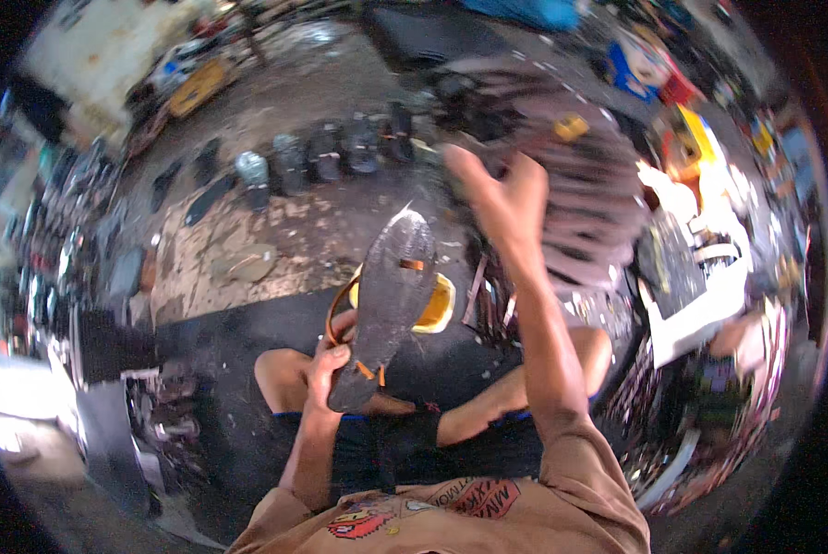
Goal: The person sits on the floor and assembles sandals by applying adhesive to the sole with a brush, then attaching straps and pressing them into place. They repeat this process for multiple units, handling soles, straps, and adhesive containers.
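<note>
My left hand (328,363) grips a sandal (393,268) by its narrower end, fingers behind and thumb along the edge. The dark, flat sole faces up with its wide end pointing away from me. Orange-brown strap ends poke through it near both ends, and a brown strap loops out on its left side. Behind the sandal, partly hidden, is a yellow container (439,303). My right hand (509,198) is stretched forward beside a heap of dark, ridged pieces (589,203). Its thumb stands apart from blurred fingers, and nothing shows between them.
Several dark soles or sandals (326,155) line the far side of a worn board (201,268). A roundish flat piece (250,263) lies on that board. Thin tools (492,300) are bunched right of the yellow container. A yellow box (698,138) and white items stand farther right.
</note>
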The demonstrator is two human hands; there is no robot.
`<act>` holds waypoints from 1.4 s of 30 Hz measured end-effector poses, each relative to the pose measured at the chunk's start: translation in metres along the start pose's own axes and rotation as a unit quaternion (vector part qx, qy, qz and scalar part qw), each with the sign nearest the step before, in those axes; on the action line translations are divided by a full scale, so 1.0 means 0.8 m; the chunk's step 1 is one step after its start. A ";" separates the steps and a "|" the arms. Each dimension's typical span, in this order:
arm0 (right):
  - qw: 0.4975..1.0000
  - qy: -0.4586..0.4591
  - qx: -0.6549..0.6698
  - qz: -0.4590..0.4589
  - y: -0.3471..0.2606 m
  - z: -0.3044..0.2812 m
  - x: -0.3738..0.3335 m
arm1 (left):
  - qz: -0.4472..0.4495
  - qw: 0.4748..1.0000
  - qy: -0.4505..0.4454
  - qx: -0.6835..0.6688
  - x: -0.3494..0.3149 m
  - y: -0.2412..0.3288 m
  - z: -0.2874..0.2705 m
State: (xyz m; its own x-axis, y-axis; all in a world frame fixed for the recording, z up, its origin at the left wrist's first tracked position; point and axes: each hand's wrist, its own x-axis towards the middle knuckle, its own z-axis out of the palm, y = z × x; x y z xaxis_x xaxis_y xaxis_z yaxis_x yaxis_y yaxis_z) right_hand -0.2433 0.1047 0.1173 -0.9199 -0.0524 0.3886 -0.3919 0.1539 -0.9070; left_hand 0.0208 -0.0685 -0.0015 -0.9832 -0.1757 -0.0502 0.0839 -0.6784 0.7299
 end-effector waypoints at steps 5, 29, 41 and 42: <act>0.991 -0.032 -0.030 0.124 0.068 0.005 -0.072 | 0.207 0.955 0.201 -0.067 0.071 0.172 -0.104; 0.896 0.036 -0.300 0.326 0.124 0.036 -0.150 | 0.100 0.675 0.562 0.468 0.351 0.308 -0.677; 0.901 -0.271 -0.313 0.131 0.102 0.056 -0.152 | 0.035 0.501 0.092 0.860 0.096 0.217 -0.482; 0.914 -0.263 -0.303 0.055 0.117 0.056 -0.159 | 0.045 0.528 0.124 0.839 0.083 0.214 -0.464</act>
State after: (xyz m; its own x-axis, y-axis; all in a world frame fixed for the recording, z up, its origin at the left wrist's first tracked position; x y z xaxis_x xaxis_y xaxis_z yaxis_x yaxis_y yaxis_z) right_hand -0.1631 0.0819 -0.0240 -0.8943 -0.4467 0.0243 -0.3650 0.6971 -0.6172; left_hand 0.0300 -0.4609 -0.1328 -0.9183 -0.3829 0.1000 -0.3384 0.8908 0.3032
